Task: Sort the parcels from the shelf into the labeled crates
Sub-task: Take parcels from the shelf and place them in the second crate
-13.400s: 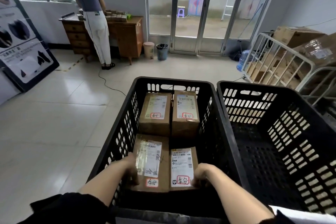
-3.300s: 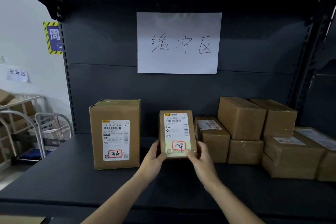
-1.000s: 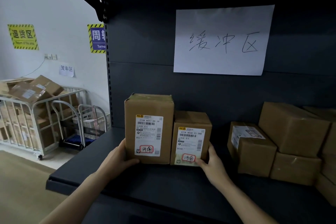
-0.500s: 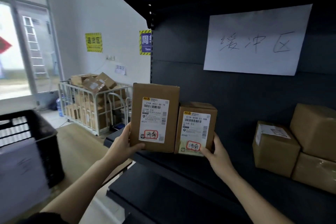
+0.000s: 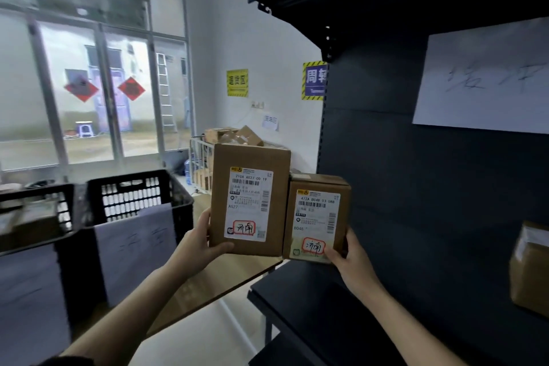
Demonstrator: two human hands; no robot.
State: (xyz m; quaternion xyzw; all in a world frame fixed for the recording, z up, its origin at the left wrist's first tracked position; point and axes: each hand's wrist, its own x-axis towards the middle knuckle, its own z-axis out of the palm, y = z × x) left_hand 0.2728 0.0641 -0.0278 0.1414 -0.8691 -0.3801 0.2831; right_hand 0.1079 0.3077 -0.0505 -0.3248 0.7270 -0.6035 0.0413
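- Left thumb (image 5: pixel 221 246) flat on the front face of the taller parcel (image 5: pixel 249 202), at its lower left corner; the other fingers out of sight behind the box.
- Left hand (image 5: pixel 199 242) wrapped round that corner, holding the box upright.
- Right thumb (image 5: pixel 329 252) pressed on the lower right of the shorter parcel (image 5: pixel 316 217), over the edge of its label; the other fingers curled round the right side.
- Right hand (image 5: pixel 353 258) gripping that corner from below and beside.
- Both parcels up in the air, side by side and touching, labels toward the camera, each with a red-ringed handwritten mark near the bottom.
- Pair held at the left edge of the dark shelf (image 5: pixel 326 300), above its board and not resting on it.
- On the shelf's back panel, a white paper sign (image 5: pixel 487 80), writing blurred.
- At the far right of the shelf, another brown parcel (image 5: pixel 531 270), partly cut off.
- To the left, well apart from the parcels, two black crates next to each other: right crate (image 5: pixel 136 190) with a paper sheet (image 5: pixel 135 249) on its front, left crate (image 5: pixel 38 202) holding something brown, too blurred to tell.
- Behind the parcels, a wire cage (image 5: pixel 202 157) with cartons on top.
- On the white wall, a yellow sign (image 5: pixel 237 82) and a blue sign (image 5: pixel 315 80).
- At the back left, glass doors (image 5: pixel 98 92).
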